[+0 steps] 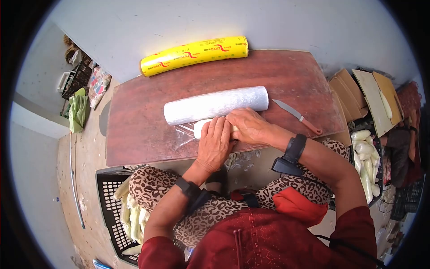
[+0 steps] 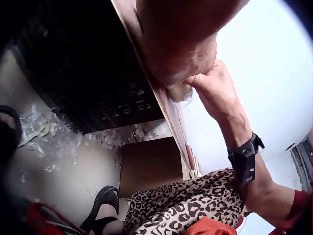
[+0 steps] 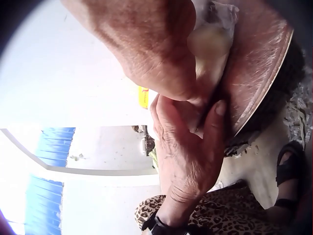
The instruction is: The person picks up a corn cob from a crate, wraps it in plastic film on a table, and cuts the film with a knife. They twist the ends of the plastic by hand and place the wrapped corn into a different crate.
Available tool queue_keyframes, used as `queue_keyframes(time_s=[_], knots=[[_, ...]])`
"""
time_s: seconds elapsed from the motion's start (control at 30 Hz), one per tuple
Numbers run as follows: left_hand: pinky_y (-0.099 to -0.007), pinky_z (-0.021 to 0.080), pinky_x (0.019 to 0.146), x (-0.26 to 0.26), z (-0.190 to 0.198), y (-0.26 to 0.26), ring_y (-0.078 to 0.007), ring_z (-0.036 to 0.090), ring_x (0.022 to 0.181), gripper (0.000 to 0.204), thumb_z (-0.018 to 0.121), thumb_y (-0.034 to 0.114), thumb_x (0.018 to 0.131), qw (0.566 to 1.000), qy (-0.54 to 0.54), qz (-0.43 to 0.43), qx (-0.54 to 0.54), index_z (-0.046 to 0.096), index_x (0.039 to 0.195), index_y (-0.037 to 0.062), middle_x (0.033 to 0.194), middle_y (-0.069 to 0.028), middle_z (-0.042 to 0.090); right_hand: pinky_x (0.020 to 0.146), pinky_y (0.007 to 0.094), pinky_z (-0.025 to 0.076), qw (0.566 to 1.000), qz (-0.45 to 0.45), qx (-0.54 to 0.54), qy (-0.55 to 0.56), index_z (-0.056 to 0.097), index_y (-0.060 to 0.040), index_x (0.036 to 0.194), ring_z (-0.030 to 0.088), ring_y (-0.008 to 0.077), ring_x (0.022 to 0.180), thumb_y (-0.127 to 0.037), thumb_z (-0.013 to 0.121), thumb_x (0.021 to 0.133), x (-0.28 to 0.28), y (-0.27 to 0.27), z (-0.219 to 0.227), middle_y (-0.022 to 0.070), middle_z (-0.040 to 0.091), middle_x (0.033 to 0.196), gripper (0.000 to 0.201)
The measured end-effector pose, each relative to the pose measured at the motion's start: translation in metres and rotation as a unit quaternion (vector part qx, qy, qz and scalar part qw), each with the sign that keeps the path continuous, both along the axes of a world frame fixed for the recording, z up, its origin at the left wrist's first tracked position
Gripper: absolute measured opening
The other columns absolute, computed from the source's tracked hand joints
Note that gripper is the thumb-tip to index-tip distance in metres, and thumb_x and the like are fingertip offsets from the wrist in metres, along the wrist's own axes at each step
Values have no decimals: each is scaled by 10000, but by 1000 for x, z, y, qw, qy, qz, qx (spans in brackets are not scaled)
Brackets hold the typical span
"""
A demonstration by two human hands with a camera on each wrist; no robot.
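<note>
A pale, elongated vegetable (image 1: 200, 129) lies on clear film at the table's near edge, partly hidden by both hands. My left hand (image 1: 216, 139) lies over it, fingers side by side on top and thumb on the near side. Touching it on the right, my right hand (image 1: 247, 127) grips the other end with bent fingers. In the right wrist view the vegetable's blurred end (image 3: 210, 44) shows beyond my right hand (image 3: 151, 44), with my left hand (image 3: 188, 152) below. Just behind the hands is a large roll of clear film (image 1: 217, 105).
A yellow printed roll (image 1: 195, 55) lies at the table's back edge. A knife (image 1: 298, 117) rests on the right of the table (image 1: 134, 121). Black crates of wrapped pale vegetables stand below left (image 1: 107, 193) and right (image 1: 380, 179). Cardboard (image 1: 347, 94) is at the right.
</note>
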State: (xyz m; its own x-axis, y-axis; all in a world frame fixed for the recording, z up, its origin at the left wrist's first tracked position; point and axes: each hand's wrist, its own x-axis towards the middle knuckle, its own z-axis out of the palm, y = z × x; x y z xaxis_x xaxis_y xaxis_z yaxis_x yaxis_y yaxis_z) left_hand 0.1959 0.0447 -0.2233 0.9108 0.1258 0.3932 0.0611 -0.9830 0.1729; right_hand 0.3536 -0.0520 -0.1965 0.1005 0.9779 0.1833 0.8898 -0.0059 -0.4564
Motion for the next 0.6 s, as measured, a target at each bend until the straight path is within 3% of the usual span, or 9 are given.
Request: queue_keyframes(time_s=[0.07,0.17,0.27,0.3,0.37,0.5,0.6], knots=[[-482,294,1087,2,-1,1,-340,419,1286,729,757,236,734,1000,-5,2,-3,436,1327,-43,1325,-185,474,872,445,485,1000,14,-23,-9,633,3,913,607,379,989,-107,686,762,3,-1,3,182,645,945,195],[-466,328,1047,5,10,1,-328,455,1227,674,735,249,748,1000,1,2,5,460,1287,-48,1259,-174,505,878,446,492,972,-9,-234,15,644,-2,995,605,393,1009,-112,676,803,8,5,48,193,644,992,223],[-456,346,1022,8,9,1,-320,475,1182,656,728,264,748,1000,-7,8,24,475,1265,-50,1212,-168,519,853,460,501,998,-49,-25,12,645,-17,1047,607,419,988,-74,644,823,20,10,36,202,639,1019,230],[-454,348,1018,9,7,1,-317,478,1172,657,728,270,745,999,-13,11,33,478,1262,-49,1202,-166,521,876,448,466,997,-68,10,27,642,-38,1069,587,367,1052,-76,642,836,22,13,35,163,622,1078,236],[-462,329,1035,10,6,1,-319,465,1197,686,744,287,742,1000,3,17,26,468,1279,-38,1236,-166,508,909,446,417,997,-37,45,-45,621,-50,1106,545,322,1116,-95,655,836,24,17,32,130,593,1135,276],[-458,332,1025,12,7,0,-311,472,1181,700,754,313,731,999,10,25,23,475,1276,-26,1239,-154,511,1000,430,308,993,-19,6,-115,540,-55,1259,438,266,1247,-117,728,790,29,26,22,84,508,1291,509],[-445,351,998,15,10,1,-300,488,1147,695,757,345,715,999,18,23,18,497,1247,-18,1212,-141,528,999,465,304,990,-7,-10,-140,455,-64,1362,416,284,1271,-172,781,752,36,30,20,107,463,1337,700]])
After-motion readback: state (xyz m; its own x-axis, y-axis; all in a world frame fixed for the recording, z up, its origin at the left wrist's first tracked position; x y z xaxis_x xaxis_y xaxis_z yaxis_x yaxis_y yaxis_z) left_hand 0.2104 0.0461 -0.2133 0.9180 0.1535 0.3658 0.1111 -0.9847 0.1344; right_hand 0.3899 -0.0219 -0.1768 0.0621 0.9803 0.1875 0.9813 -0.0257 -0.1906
